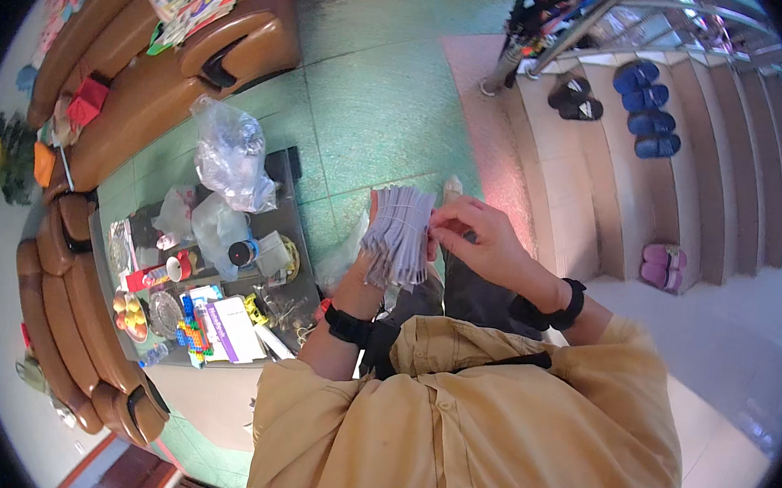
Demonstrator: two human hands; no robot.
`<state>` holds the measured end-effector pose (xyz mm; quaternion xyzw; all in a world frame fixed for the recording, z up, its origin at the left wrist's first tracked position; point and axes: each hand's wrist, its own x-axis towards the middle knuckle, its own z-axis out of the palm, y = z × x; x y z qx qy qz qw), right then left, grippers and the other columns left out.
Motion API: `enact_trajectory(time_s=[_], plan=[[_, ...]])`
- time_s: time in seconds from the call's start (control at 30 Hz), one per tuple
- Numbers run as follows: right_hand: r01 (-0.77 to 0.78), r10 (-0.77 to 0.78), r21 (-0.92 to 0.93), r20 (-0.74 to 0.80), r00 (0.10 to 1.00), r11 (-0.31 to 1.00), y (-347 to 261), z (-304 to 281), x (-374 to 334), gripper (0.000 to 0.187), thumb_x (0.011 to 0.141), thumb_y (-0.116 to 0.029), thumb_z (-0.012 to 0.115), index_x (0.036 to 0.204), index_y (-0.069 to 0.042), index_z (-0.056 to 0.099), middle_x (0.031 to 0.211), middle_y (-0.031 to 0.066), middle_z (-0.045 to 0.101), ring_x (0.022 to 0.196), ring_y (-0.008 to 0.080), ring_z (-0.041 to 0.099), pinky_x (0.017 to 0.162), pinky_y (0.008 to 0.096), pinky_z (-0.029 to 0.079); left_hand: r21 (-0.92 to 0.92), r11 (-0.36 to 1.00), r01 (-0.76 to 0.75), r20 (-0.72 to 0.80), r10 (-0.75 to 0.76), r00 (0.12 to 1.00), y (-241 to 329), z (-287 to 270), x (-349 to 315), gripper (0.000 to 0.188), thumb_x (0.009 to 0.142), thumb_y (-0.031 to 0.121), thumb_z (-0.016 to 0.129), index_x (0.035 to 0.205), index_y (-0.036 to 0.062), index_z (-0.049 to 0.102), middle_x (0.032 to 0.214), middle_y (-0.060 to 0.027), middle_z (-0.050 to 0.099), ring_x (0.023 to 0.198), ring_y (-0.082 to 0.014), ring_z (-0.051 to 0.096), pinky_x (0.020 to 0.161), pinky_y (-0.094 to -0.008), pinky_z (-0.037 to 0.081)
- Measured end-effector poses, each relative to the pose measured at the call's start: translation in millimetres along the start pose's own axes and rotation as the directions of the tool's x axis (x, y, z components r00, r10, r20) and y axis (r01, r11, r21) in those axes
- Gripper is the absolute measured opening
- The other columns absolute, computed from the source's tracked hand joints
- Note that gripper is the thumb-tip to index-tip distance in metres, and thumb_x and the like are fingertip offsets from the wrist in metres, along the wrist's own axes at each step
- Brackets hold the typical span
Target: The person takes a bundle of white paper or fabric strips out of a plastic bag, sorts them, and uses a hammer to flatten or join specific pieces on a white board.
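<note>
A thick bundle of thin grey-white strips (398, 235) is held up in front of my body, its lower ends fanned out. A thin band or string crosses the strips near their upper part. My left hand (371, 268) is closed around the bundle from behind and the left, mostly hidden by the strips. At the right edge of the bundle, my right hand (482, 241) has its thumb and fingertips drawn together. Whatever is pinched there is too small to make out. Both wrists wear black bands.
A dark low table (304, 227) to the left carries plastic bags (232, 151), a fruit plate (131, 314), toy blocks and papers. Brown leather sofas (78, 310) stand beyond it. Steps (591, 187) rise on the right, with blue slippers (646, 97), black slippers and pink slippers on them.
</note>
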<state>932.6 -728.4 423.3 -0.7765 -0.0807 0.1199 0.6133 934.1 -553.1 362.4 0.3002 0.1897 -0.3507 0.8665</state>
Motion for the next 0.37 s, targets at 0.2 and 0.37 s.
enact_trajectory(time_s=[0.2,0.37], plan=[[0.191,-0.179,-0.141,0.093,0.979,0.971,-14,6,90,0.011,0.081,-0.009,0.061,0.09,-0.003,0.06,0.083,0.0105,0.057,0.069,0.0214,0.061,0.058,0.0294,0.049,-0.152,0.986,-0.066,0.255,0.103,0.961,58,-12,49,0.085,0.082,0.073,0.018,0.114,0.0009,0.049,0.102,-0.014,0.059,0.091,-0.0243,0.059,0.079,-0.033,0.05],[0.094,-0.064,-0.18,0.164,0.984,0.979,-18,1,177,0.014,0.083,-0.012,0.06,0.093,-0.003,0.061,0.086,0.0137,0.058,0.071,0.0261,0.061,0.062,0.0326,0.049,0.065,0.968,-0.244,-0.037,0.246,0.968,116,-23,80,0.081,0.086,0.068,0.015,0.121,0.0004,0.045,0.113,-0.0153,0.055,0.102,-0.0266,0.056,0.089,-0.0361,0.046]])
